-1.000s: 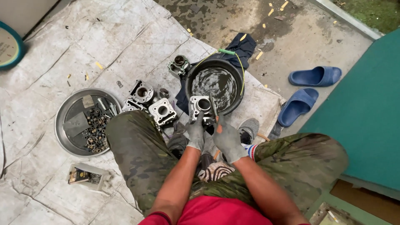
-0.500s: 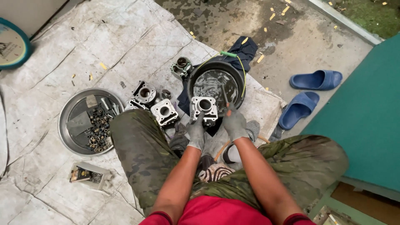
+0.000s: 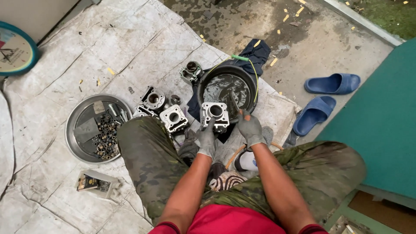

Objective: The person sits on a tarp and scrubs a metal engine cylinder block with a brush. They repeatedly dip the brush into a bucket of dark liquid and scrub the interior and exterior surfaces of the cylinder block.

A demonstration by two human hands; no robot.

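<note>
My gloved left hand (image 3: 207, 139) grips the near side of a grey metal engine cylinder block (image 3: 215, 113), held at the near rim of a black basin (image 3: 250, 82) of dark liquid. A thin brush (image 3: 234, 104) sticks out of my gloved right hand (image 3: 249, 127), its tip reaching over the liquid just right of the block. I sit on the ground with both knees spread wide in camouflage trousers.
Three more engine parts (image 3: 173, 118) (image 3: 152, 99) (image 3: 191, 71) lie left of the basin on grey sheeting. A round metal tray (image 3: 82, 113) of bolts and small parts is at left, a small packet (image 3: 92, 182) below it. Blue sandals (image 3: 332, 83) lie at right, beside a green surface (image 3: 385, 121).
My right hand with the brush has risen from beside the block to the basin's rim. The left hand stays on the cylinder block.
</note>
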